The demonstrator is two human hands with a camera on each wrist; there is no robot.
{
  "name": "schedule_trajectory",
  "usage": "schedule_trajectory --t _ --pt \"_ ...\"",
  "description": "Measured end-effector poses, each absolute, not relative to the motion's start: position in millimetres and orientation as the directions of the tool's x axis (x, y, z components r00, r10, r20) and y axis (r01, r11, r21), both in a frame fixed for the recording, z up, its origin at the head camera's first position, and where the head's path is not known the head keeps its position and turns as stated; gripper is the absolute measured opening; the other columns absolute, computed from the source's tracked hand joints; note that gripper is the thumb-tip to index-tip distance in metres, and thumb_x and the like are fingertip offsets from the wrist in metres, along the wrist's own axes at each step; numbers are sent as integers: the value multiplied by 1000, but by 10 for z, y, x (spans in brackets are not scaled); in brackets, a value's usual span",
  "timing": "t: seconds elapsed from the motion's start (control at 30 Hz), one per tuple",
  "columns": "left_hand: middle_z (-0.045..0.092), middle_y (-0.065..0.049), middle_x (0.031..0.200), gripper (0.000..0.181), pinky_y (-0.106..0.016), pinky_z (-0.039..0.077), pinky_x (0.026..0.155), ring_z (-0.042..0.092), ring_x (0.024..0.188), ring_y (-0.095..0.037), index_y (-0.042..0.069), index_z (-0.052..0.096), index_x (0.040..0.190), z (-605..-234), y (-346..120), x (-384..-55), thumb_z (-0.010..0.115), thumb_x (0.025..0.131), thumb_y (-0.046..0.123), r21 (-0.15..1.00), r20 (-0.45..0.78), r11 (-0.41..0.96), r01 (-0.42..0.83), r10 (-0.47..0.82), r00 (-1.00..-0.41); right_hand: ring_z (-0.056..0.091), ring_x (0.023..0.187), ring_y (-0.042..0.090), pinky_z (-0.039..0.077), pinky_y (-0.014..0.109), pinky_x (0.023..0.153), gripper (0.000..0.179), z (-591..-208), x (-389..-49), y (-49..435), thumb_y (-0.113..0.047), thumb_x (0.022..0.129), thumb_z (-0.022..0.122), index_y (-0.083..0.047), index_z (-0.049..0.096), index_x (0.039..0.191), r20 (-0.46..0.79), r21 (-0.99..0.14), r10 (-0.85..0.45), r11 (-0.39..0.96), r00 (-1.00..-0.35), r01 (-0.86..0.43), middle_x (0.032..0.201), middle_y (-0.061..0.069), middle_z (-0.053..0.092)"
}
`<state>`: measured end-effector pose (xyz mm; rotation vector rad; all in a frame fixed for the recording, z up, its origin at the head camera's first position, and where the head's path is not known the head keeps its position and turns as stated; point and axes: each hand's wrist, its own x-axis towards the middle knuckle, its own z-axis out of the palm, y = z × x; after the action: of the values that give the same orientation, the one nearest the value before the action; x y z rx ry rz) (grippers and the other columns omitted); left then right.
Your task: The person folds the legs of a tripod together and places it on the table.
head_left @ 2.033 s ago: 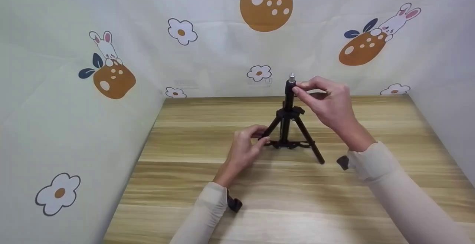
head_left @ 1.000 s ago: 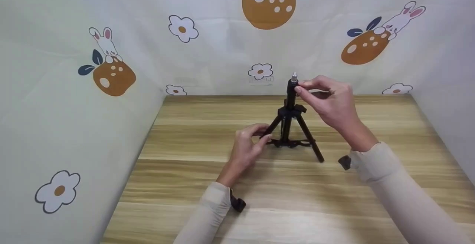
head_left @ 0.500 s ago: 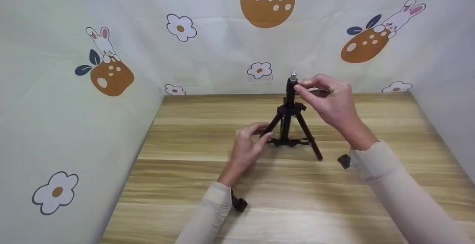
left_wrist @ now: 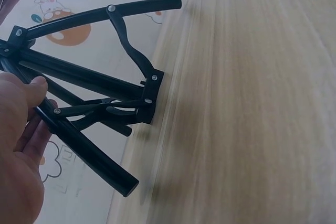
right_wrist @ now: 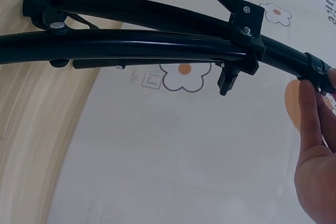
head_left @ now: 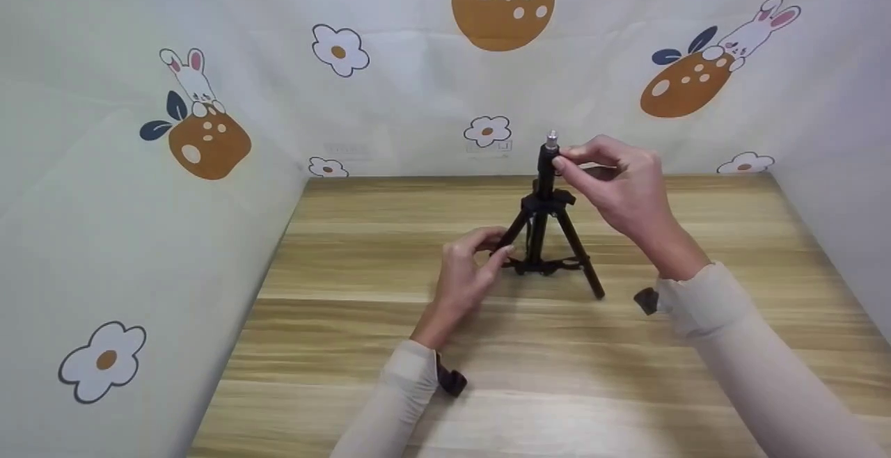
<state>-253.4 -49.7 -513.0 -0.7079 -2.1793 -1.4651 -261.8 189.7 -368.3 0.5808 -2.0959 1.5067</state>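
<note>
A black tripod stand (head_left: pixel 534 239) with a silver screw tip (head_left: pixel 552 139) stands upright with its legs spread. At its left leg my left hand (head_left: pixel 465 273) holds the tube between thumb and fingers; the left wrist view shows the thumb over this leg (left_wrist: pixel 97 158) beside a brace joint. Higher up, my right hand (head_left: pixel 623 190) pinches a small part at the collar (head_left: pixel 548 159) just below the tip. Fingertips hide most of that part. The right wrist view shows the fingers at the end of the centre column (right_wrist: pixel 286 59), while the tip lies out of frame.
The stand is on a wood-grain table (head_left: pixel 362 346). Pale printed cloth (head_left: pixel 404 89) with rabbits, oranges and flowers rises behind it and at both sides. A black side knob (head_left: pixel 565 198) juts from the leg hub. Dark wrist mounts (head_left: pixel 452 380) hang by the sleeves.
The head view has shifted slightly. Both hands keep the same hold on the tripod stand, and no other movement is visible.
</note>
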Motion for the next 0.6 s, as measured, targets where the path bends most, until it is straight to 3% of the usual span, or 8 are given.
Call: schedule_trajectory --t 0.33,0.6 --pt "84 -8 106 22 -23 67 91 81 95 -15 5 79 116 -5125 -473 -2550 84 94 6 722 599 304 622 177 -781 83 92 12 67 22 81 11 -3657 -2606 1905 -17 94 87 -7 83 98 579 -758 -52 332 -814 -561 105 9 85" --pt "84 -6 108 23 -23 66 92 81 97 -14 7 80 116 -5122 -454 -2544 84 94 6 749 574 291 595 163 -802 81 91 5 66 19 82 14 -3638 -2605 1914 -20 95 86 -7 83 99 564 -755 -66 363 -823 -547 105 10 85"
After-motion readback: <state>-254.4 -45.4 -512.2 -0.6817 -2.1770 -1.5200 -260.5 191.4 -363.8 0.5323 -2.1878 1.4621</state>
